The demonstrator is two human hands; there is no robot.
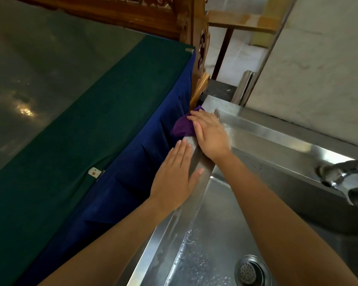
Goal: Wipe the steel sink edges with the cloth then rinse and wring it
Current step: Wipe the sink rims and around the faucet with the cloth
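Note:
A steel sink fills the lower right, and its left rim (pixel 203 164) runs up toward the far corner. A purple cloth (pixel 182 125) lies bunched on that rim near the far left corner. My right hand (pixel 210 134) presses flat on the cloth, fingers pointing left, covering its right part. Nearer on the same rim, my left hand (pixel 174 174) rests flat with fingers stretched out, holding nothing, its thumb on the steel. The basin floor is wet, with a round drain strainer (pixel 251 270) at the bottom.
A chrome tap (pixel 343 178) juts in from the right over the basin. A table with a green top and blue cloth skirt (pixel 132 162) stands tight against the sink's left side. A carved wooden chair (pixel 198 48) stands behind, and a pale wall runs along the right.

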